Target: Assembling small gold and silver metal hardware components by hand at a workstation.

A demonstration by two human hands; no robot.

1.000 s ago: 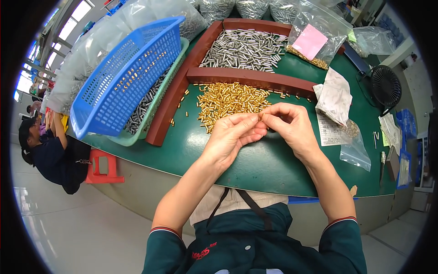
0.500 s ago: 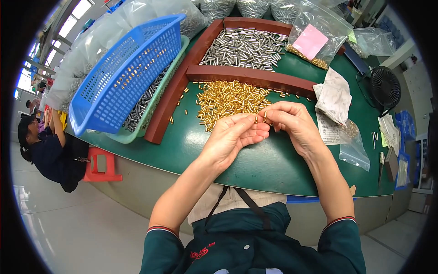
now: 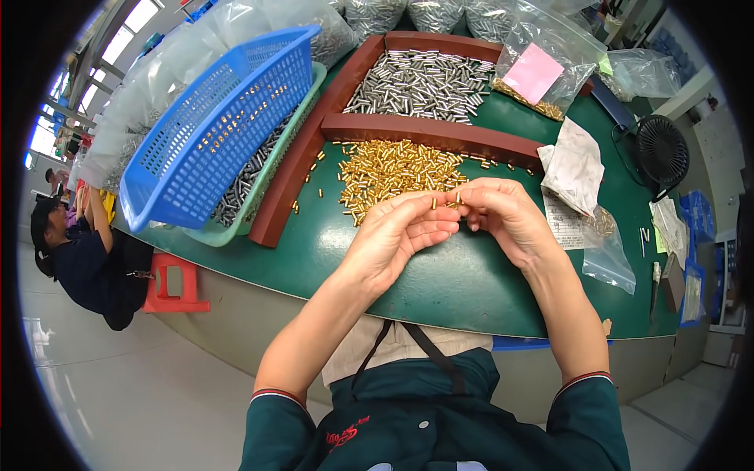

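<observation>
Left hand (image 3: 404,239) and right hand (image 3: 506,216) are close together, pinching small gold pieces (image 3: 434,203), probably because their smallness needs fine control

Small-parts workshop or factory floor: green-topped workbench (image 3: 432,286), heaps of brass-coloured pieces (image 3: 399,173) and silver pins (image 3: 420,85), plastic bags (image 3: 436,19) bulging with metal parts, blue basket (image 3: 174,179); second worker (image 3: 82,259) off to the left.

Small gold cylinder (image 3: 434,203), shiny, stood near upright at left hand's (image 3: 397,231) thumb tip. More gold bits (image 3: 457,202) at right hand's (image 3: 506,213) fingertips, count unclear. All held above worktop (image 3: 440,290), back from near edge. Loose gold pile (image 3: 397,173), pieces lying every way, sat just beyond, farther from that edge.
</observation>
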